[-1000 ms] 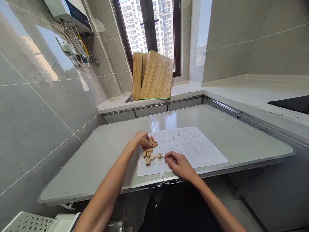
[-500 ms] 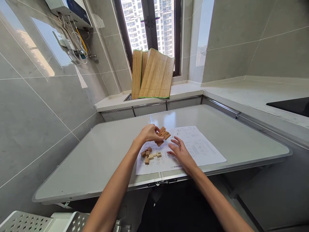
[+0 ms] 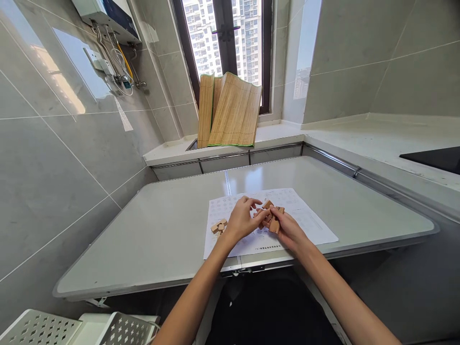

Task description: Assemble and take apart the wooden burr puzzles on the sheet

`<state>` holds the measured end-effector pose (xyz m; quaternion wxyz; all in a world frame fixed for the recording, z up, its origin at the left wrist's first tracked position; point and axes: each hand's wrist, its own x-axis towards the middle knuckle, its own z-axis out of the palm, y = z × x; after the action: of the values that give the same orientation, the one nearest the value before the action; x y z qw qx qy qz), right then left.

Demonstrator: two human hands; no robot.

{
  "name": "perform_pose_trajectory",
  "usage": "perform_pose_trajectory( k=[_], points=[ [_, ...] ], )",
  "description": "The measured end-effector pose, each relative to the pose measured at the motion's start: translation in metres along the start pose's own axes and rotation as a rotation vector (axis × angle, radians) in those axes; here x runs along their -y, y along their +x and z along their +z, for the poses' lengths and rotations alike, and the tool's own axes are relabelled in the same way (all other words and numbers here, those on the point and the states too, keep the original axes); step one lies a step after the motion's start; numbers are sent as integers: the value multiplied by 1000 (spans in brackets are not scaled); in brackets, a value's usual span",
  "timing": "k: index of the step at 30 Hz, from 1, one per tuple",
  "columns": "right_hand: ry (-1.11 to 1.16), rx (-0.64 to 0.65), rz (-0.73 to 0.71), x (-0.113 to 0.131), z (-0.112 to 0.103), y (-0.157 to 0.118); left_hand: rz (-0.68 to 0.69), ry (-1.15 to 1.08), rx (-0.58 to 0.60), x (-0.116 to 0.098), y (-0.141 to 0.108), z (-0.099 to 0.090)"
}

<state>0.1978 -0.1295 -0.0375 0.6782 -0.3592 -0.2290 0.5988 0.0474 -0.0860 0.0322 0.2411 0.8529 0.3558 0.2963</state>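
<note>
Several brown wooden pieces (image 3: 275, 225) are gathered in my right hand (image 3: 289, 231), whose fingers are closed around them above the paper. My left hand (image 3: 244, 218) reaches in from the left, its fingertips at the same pieces; its thumb and forefinger touch them, and whether it grips one is too small to tell. More small wooden blocks (image 3: 219, 226) lie on the left part of the printed white paper (image 3: 309, 225), partly hidden behind my left wrist.
The paper lies on a pale folding table (image 3: 154, 230) with a seam down its middle. Bamboo mats (image 3: 235, 112) lean at the window behind. White perforated baskets (image 3: 46, 330) stand below at the lower left. A white counter (image 3: 377, 139) runs along the right.
My left hand has moved right with the wooden pieces, and my right hand, open before, now holds them. Both hands have come together over the paper.
</note>
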Motion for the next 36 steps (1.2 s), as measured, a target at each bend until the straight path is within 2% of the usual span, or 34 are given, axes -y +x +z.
perform_pose_trajectory(
  k=[3, 6, 9, 13, 15, 21, 25, 27, 32, 36],
  points=[
    [-115, 5, 17, 4, -5, -4, -173, -194, -48, 5, -17, 4],
    [-209, 23, 25, 8, -7, -10, -324, -414, 54, 8, -30, 9],
    [-282, 80, 13, 13, -4, -17, -374, -575, 160, 9, -37, 14],
    [-399, 156, -15, 15, 5, -26, -388, -785, 365, 11, -43, 20],
    [-499, 171, -35, 14, 7, -29, -381, -826, 392, 13, -48, 22],
    [-912, 122, -129, 13, -7, -23, -363, -843, 310, 18, -62, 24],
    [-1041, 155, -247, 17, -15, -17, -338, -833, 212, 19, -65, 24],
    [-1030, 120, -251, 19, -16, -18, -340, -816, 160, 21, -66, 24],
    [-757, 20, -176, 22, -20, -23, -341, -798, 84, 25, -73, 26],
    [-927, 18, -187, 22, -27, -23, -369, -769, 15, 29, -80, 28]
  ],
)
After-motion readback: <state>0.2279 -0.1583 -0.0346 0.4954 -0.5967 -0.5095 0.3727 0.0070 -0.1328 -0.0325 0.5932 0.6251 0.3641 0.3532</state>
